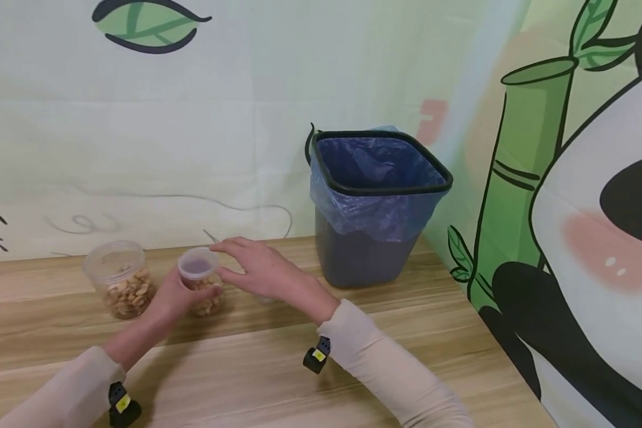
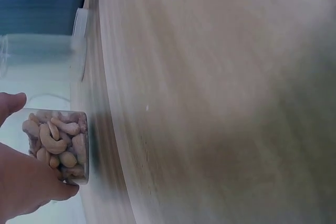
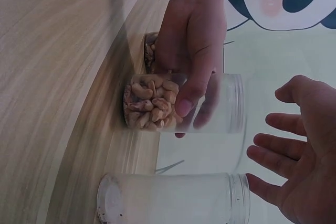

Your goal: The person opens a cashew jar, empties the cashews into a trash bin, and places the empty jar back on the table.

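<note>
My left hand [image 1: 173, 294] grips a small clear jar of cashews [image 1: 205, 304] around its side, thumb and fingers on opposite sides. In the right wrist view the cashews [image 3: 151, 103] fill the lower half of this upright jar, below its threaded neck. Close to its rim, my right hand [image 1: 267, 267] is spread with relaxed fingers and holds nothing. A second clear jar [image 3: 173, 198], with only a few specks inside, stands beside the first; a right fingertip is right at its rim. In the head view the right hand mostly hides that jar.
To the left stands a wider clear jar [image 1: 120, 282] partly filled with nuts. A dark bin [image 1: 361, 261] with a blue liner is at the back right. Behind the wooden table [image 1: 235, 380] hangs a printed backdrop [image 1: 219, 148] with a panda and bamboo.
</note>
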Available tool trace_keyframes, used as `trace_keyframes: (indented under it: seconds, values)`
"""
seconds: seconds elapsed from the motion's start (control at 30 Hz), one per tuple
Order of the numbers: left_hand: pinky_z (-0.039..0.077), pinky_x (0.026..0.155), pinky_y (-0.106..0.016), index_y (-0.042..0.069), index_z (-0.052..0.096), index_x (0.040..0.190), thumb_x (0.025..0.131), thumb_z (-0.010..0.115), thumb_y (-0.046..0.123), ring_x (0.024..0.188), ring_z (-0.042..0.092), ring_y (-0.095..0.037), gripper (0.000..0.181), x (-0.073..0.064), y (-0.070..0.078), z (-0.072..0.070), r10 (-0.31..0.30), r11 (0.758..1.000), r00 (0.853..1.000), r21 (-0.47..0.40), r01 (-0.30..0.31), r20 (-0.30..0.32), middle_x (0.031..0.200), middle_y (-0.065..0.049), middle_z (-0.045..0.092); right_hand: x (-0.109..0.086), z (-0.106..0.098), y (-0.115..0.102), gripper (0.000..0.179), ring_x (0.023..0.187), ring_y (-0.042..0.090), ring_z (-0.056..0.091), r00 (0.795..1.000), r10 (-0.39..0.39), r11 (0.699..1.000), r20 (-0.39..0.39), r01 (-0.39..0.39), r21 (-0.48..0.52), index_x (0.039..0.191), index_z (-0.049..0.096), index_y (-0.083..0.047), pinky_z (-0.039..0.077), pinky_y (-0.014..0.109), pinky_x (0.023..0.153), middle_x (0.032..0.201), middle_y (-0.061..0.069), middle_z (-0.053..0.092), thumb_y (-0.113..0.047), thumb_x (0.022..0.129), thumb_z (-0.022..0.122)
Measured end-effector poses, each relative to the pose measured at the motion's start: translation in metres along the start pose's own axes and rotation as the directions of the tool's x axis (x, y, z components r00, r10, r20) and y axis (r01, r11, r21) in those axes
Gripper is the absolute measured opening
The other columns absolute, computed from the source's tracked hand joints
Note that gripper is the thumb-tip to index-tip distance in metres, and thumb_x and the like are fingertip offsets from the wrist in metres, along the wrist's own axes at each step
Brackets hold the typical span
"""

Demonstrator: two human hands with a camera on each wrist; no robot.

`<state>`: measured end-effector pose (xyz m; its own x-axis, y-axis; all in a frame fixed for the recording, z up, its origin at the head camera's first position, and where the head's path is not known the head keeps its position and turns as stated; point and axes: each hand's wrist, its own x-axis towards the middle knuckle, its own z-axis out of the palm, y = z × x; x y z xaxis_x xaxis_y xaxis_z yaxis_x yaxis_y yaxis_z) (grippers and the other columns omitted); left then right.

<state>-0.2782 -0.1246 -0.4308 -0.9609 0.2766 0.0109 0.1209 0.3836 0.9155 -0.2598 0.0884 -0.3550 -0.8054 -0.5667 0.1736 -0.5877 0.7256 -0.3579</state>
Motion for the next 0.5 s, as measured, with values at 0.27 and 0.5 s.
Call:
trace_keyframes:
  seconds: [0.27, 0.5]
  values:
    - [0.048, 0.084, -0.024, -0.004, 0.036, 0.146, 0.089, 0.080, 0.016, 0.114, 0.054, -0.028, 0.074, -0.013, 0.006, 0.007, 0.035, 0.999, 0.999, -0.024, -0.034, 0.028, 0.132, -0.022, 0.054, 0.000, -0.002, -0.004, 0.049, 0.140, 0.014, 0.047, 1.000, -0.012, 1.000, -0.005, 0.012, -0.009, 0.151, 0.049, -0.018, 0.039, 0.029, 0.113, 0.153, 0.001, 0.049, -0.037, 0.106, 0.054]
    - [0.052, 0.079, -0.025, -0.006, 0.040, 0.140, 0.089, 0.078, 0.008, 0.103, 0.056, -0.018, 0.065, -0.022, 0.006, 0.013, 0.055, 0.995, 0.994, -0.085, -0.047, 0.090, 0.125, -0.021, 0.056, 0.000, -0.002, -0.013, 0.050, 0.139, 0.014, 0.047, 0.999, -0.039, 0.999, 0.020, 0.039, -0.030, 0.152, 0.046, -0.019, 0.041, 0.030, 0.111, 0.155, -0.001, 0.047, -0.039, 0.106, 0.053]
